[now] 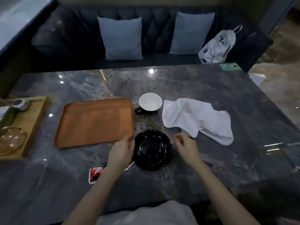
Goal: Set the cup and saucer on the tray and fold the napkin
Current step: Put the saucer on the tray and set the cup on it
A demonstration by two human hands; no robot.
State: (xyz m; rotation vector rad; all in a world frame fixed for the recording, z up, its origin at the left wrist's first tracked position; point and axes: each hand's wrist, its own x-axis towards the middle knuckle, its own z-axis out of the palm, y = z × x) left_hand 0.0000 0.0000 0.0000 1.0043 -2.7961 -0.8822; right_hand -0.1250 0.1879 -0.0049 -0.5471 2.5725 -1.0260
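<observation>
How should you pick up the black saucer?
Probably by its thin raised rim, from both sides. The black saucer lies flat on the table, so only the edges offer a hold. The left hand and right hand already flank it.

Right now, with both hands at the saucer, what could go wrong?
1. The left hand is at the black saucer's edge and the right hand beside it; a one-sided lift could tip the glossy dish.
2. The tray's raised rim is close; the saucer might clip it.
3. The crumpled napkin lies near the right hand and could snag.
</observation>
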